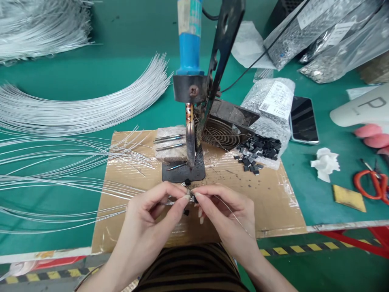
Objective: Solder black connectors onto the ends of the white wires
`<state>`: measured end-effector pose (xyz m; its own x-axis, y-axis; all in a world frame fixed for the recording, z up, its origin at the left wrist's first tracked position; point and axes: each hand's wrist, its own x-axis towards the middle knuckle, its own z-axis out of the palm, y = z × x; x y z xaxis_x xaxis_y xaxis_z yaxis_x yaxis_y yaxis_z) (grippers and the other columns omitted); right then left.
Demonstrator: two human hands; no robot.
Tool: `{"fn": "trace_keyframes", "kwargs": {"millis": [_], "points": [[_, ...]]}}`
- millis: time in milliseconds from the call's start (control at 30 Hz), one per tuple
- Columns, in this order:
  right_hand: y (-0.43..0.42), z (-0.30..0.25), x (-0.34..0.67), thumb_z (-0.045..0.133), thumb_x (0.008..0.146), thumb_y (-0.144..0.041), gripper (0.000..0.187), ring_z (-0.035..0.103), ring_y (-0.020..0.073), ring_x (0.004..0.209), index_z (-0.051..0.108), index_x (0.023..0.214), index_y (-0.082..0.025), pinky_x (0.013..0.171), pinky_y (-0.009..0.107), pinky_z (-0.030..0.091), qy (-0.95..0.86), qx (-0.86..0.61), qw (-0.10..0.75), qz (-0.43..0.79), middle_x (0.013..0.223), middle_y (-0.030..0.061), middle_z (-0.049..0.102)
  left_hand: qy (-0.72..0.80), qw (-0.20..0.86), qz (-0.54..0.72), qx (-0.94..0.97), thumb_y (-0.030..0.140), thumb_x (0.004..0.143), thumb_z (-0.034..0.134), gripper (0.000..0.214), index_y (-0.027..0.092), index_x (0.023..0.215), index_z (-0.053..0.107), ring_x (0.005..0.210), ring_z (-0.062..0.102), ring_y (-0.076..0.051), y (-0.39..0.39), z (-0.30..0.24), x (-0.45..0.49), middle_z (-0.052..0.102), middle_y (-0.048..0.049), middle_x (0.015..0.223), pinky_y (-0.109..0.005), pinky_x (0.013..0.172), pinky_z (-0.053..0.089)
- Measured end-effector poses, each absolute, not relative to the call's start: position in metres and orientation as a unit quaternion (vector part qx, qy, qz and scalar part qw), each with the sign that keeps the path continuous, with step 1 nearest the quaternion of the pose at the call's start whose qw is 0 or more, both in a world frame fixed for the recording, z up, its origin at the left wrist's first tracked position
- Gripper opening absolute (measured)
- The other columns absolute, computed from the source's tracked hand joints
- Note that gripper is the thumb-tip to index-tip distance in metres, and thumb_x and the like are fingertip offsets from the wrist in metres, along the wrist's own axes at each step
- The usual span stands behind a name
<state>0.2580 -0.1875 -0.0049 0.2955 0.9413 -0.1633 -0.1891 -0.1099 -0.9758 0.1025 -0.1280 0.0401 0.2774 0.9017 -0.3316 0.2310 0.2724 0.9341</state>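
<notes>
My left hand (161, 211) pinches a tiny part between thumb and forefinger, mostly hidden by the fingertips. Opposite it, thumb and forefinger of my right hand (226, 209) are pressed together, almost touching the left fingertips. A thin wire (232, 213) comes out of the right hand's grip and runs down towards the wrist. Thin white wires (121, 194) reach from the left to beneath my left hand. Small black pieces (186, 212) lie around the fingertips. Just beyond stands a blue-handled soldering iron (190, 52), clamped tip down in a black stand (221, 52).
Cardboard (273, 207) covers the work spot on the green table (127, 24). A round-grilled fan (221, 134) sits behind the iron. Black pieces (261, 148) spill from a plastic bag (269, 101). A phone (304, 119), scissors (369, 182) and a yellow sponge (349, 198) lie right; a wire bundle (91, 111) lies left.
</notes>
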Motion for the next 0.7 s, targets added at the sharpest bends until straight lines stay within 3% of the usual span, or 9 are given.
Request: {"fn": "trace_keyframes", "kwargs": {"millis": [700], "points": [[-0.1881,-0.0035,0.2584,0.079,0.098,-0.026,0.009,0.065,0.0127,0.061,0.088,0.095,-0.026,0.057,0.025,0.052,-0.347,-0.560,0.577,0.482,0.077,0.0009,0.078,0.518,0.586,0.283,0.555,0.023,0.092,0.078,0.013,0.022,0.079,0.082,0.081,0.076,-0.018,-0.1289,0.0347,0.1003,0.082,-0.0042,0.088,-0.024,0.072,0.060]]}}
